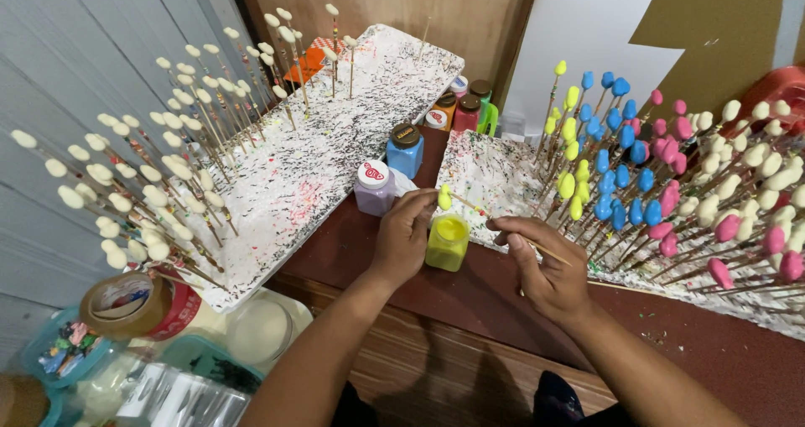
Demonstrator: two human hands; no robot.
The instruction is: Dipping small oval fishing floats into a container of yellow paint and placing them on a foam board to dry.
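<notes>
Nearest, left of the open yellow paint jar (446,242), the left hand (402,241) curls against the jar, fingertips hidden, while right of it the right hand (541,263) pinches a thin stick (503,226) whose yellow-coated tip (444,197) hangs above the jar.

Grey panelled wall (50,66) fills the left of the frame, brown board wall (721,24) upper right, wooden panel (377,3) top centre. Dark red desk (470,297) with wooden front edge, evenly lit.
</notes>
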